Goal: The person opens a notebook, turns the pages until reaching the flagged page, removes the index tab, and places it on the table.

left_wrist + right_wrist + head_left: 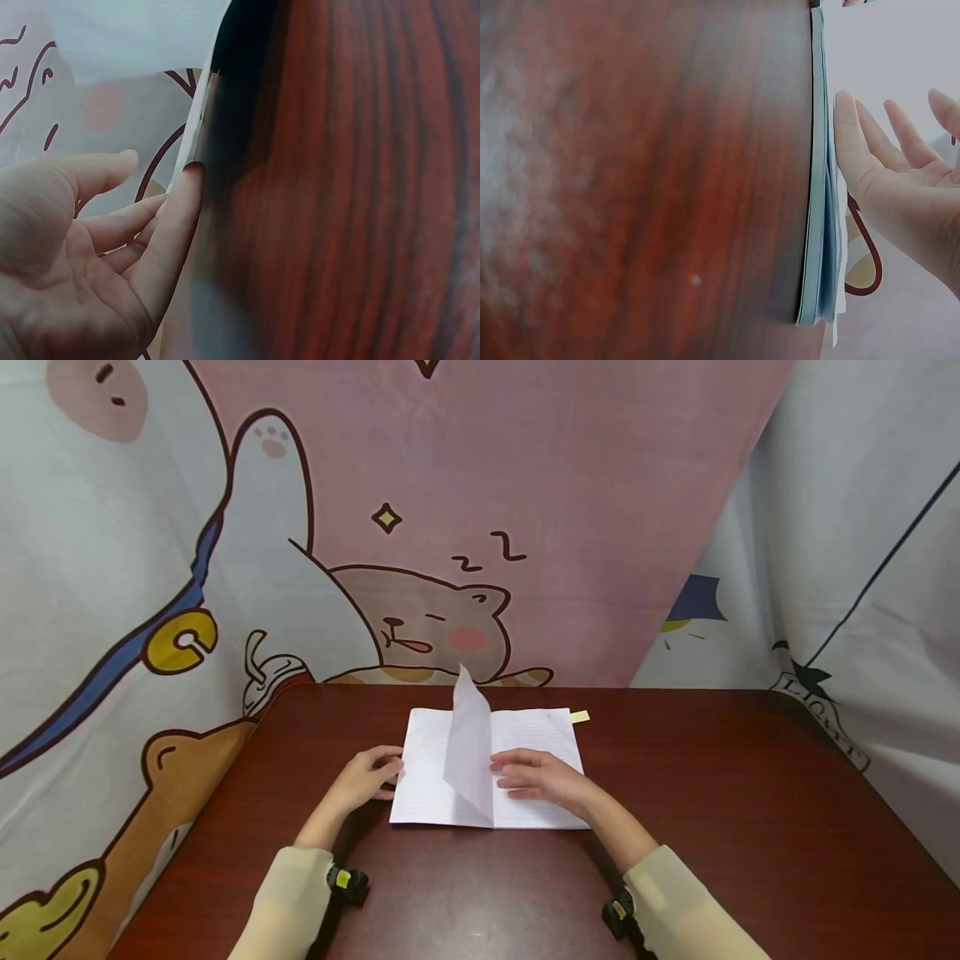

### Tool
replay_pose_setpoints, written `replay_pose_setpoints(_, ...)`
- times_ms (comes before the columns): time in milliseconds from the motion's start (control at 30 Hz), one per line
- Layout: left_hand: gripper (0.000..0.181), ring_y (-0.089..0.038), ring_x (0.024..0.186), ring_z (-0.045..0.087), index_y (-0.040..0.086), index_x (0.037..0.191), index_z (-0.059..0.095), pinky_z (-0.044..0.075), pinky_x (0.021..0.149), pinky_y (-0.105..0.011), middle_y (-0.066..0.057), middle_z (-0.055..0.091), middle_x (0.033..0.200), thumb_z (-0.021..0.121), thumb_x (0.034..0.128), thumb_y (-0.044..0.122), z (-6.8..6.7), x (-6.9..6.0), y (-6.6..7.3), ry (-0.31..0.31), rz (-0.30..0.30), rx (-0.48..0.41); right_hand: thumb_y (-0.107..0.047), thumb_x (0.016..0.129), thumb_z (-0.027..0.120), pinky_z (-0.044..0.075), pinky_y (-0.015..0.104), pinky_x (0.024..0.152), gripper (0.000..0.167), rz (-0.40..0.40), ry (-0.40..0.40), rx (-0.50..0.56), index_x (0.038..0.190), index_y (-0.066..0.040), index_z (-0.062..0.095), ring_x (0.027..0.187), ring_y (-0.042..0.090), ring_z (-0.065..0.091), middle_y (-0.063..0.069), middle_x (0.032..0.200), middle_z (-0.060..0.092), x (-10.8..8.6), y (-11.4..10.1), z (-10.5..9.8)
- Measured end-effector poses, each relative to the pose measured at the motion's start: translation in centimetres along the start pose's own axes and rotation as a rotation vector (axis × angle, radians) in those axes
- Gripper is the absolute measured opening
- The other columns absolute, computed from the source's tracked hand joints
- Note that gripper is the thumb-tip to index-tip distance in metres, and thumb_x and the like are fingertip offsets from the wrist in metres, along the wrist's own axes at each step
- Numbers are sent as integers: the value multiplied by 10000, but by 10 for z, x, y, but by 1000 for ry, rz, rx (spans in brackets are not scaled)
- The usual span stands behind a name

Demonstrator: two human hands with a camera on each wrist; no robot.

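Note:
An open notebook [423, 785] with lined white pages lies on the table. One loose-standing leaf [468, 743] rises near its middle fold, leaning toward the left page. At the notebook's left edge is my left hand [365, 777]; in the left wrist view, its fingers [174, 240] touch that edge while the thumb stays apart. My right hand [547, 781] lies over the right page, fingers extended toward the raised leaf. Seen from the right wrist, the little finger side of that hand [900, 176] rests against the page; whether a fingertip touches the leaf is unclear.
A yellow tab [580, 717] sticks out from the notebook's upper right edge. The dark reddish wooden table [712, 793] extends around it. Behind and beside the table hangs a cartoon-printed cloth [585, 527]. Each wrist carries a small black camera [348, 885].

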State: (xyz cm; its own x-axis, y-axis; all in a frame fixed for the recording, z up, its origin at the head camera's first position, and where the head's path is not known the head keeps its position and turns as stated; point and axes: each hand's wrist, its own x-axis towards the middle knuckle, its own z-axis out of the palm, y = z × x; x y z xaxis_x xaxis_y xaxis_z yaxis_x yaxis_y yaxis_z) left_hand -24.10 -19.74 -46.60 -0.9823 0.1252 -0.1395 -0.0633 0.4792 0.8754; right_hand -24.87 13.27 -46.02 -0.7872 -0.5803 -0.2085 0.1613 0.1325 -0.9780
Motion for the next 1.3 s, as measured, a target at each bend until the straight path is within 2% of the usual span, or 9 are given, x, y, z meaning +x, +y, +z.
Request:
replay_pose_setpoints(133, 404, -248, 934, 692, -55, 1384, 515, 628, 724, -369, -279, 619, 1217, 485, 1054, 176, -1, 1, -2, -10, 16, -38, -159, 1002, 576, 496, 425, 1072, 477, -1, -14, -60, 1433, 20, 480, 1303, 297, 549, 228, 1484, 487, -1, -1, 2)
replay_pose_setpoints(300, 402, -223, 900, 686, -64, 1381, 512, 625, 706, -355, -281, 614, 1235, 444, 1070, 181, -1, 2, -3, -15, 23, -55, -162, 986, 612, 514, 395, 1049, 468, 11, -25, -122, 1400, 36, 519, 1341, 318, 518, 231, 1477, 495, 0, -3, 4)
replay_pose_setpoints(400, 402, -215, 898, 678, -55, 1378, 517, 626, 706, -351, -264, 613, 1208, 507, 1045, 172, 0, 2, -3, -8, 12, -29, -161, 986, 611, 521, 381, 1040, 471, 9, -42, -148, 1400, 44, 516, 1349, 327, 508, 241, 1479, 490, 0, -4, 5)
replay_pose_setpoints(567, 456, -216, 907, 665, -60, 1370, 513, 627, 717, -360, -257, 594, 1218, 645, 952, 70, 2, 1, -2, -7, 16, 14, -160, 989, 606, 520, 381, 1041, 471, 7, -65, -169, 1405, 39, 514, 1322, 292, 527, 236, 1478, 492, -1, -6, 6)
replay_pose_setpoints(767, 488, -193, 878, 666, -53, 1371, 510, 625, 714, -356, -252, 601, 1222, 673, 917, 15, 4, 0, -1, 0, 1, 27, -159, 991, 602, 521, 396, 1040, 484, -3, -77, -167, 1411, 55, 497, 1328, 321, 517, 255, 1477, 484, -2, -6, 6)
replay_pose_setpoints(967, 494, -189, 872, 662, -49, 1376, 507, 624, 721, -359, -250, 597, 1225, 674, 915, 11, 4, 1, -1, 0, 3, 26, -142, 982, 617, 531, 408, 1025, 464, 12, -22, -128, 1392, 51, 514, 1339, 323, 514, 247, 1457, 507, -1, -5, 2)
replay_pose_setpoints(1167, 494, -190, 881, 664, -44, 1383, 503, 623, 720, -352, -251, 596, 1236, 667, 920, 5, 4, 0, 0, 1, -6, 35, -110, 975, 619, 523, 420, 1036, 443, 10, 62, -73, 1378, 47, 525, 1233, 225, 587, 248, 1429, 529, -3, -4, -7)
replay_pose_setpoints(1300, 485, -192, 879, 662, -36, 1383, 507, 622, 720, -348, -247, 597, 1236, 662, 925, 7, 4, 0, 1, 6, -12, 43, -118, 981, 609, 507, 431, 1055, 433, -1, 110, -84, 1375, 40, 524, 1205, 229, 607, 252, 1424, 533, -8, -5, -15)
